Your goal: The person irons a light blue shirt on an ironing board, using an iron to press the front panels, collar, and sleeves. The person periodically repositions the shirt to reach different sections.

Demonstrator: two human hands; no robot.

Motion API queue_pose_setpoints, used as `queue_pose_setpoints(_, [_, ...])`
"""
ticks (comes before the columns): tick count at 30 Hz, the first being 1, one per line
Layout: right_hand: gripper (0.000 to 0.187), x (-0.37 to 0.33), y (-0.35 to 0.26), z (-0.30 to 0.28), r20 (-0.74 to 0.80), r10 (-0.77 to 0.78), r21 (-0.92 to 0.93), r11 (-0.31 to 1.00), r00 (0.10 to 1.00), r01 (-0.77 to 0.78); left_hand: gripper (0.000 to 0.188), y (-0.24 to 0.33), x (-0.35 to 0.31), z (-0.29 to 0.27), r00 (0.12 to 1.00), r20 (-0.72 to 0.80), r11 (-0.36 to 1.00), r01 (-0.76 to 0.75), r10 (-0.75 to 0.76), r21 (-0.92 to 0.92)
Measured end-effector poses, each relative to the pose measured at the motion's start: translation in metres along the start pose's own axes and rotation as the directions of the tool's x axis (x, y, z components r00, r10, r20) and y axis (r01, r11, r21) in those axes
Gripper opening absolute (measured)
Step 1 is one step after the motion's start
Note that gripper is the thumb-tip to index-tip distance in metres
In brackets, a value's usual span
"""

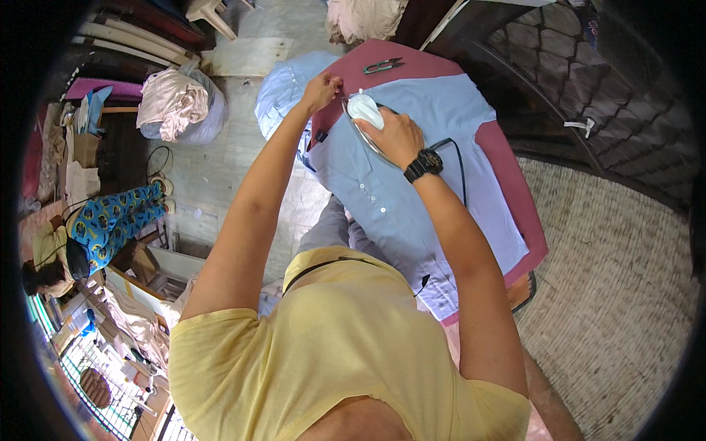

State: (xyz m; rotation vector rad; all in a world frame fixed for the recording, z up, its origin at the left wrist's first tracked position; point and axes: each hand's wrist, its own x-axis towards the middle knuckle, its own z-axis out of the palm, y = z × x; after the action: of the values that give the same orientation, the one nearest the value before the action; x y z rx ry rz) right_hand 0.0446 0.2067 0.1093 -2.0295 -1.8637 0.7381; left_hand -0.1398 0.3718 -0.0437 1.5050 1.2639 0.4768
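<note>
A light blue button-up shirt [340,169] lies spread over a maroon-covered ironing board [521,189]. My right hand [401,138] is closed around the handle of a white clothes iron [365,110], whose soleplate is on the shirt near its far left edge. From the iron a dark cord runs back past my wrist. Just left of the iron's tip, my left hand [321,92] has its fingers curled together at the board's left edge; whether they pinch any cloth is hidden. Green-handled thread snips [383,65] rest on the board's far end.
More pale blue garments [283,82] are heaped beyond the board's left side. A bag of pinkish cloth [176,106] stands on the tiled floor. Another person in patterned blue trousers [118,228] is at the far left. A dark lattice gate [559,88] borders the right, beside a woven mat [603,279].
</note>
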Motion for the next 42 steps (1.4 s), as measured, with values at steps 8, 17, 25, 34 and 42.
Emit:
queue_pose_setpoints(8, [0.062,-0.018,0.008,-0.006,0.009,0.014,-0.009,1.0,1.0,-0.014,0.034,0.003,-0.001,-0.014,0.995,-0.095,0.983,0.001,-0.019,-0.185])
queue_pose_setpoints(17, [0.06,-0.011,0.013,-0.039,0.107,0.042,-0.002,0.999,0.993,-0.042,0.071,-0.032,-0.109,-0.028,0.974,-0.214,0.99,0.1,-0.076,0.104])
queue_pose_setpoints(25, [0.063,0.024,0.001,-0.014,0.068,-0.17,-0.073,0.982,0.983,0.175,0.043,-0.05,-0.118,-0.016,0.987,-0.084,0.936,0.098,-0.134,-0.339])
queue_pose_setpoints(34, [0.064,0.029,-0.008,-0.006,0.05,-0.189,-0.065,0.979,0.981,0.192,0.049,-0.075,-0.104,-0.01,0.944,-0.053,0.842,0.265,-0.327,-0.47])
queue_pose_setpoints(42, [0.059,-0.017,0.014,-0.012,-0.015,-0.084,0.034,0.996,0.996,0.085,0.127,-0.012,-0.123,0.006,0.98,-0.073,0.969,0.169,-0.185,-0.181])
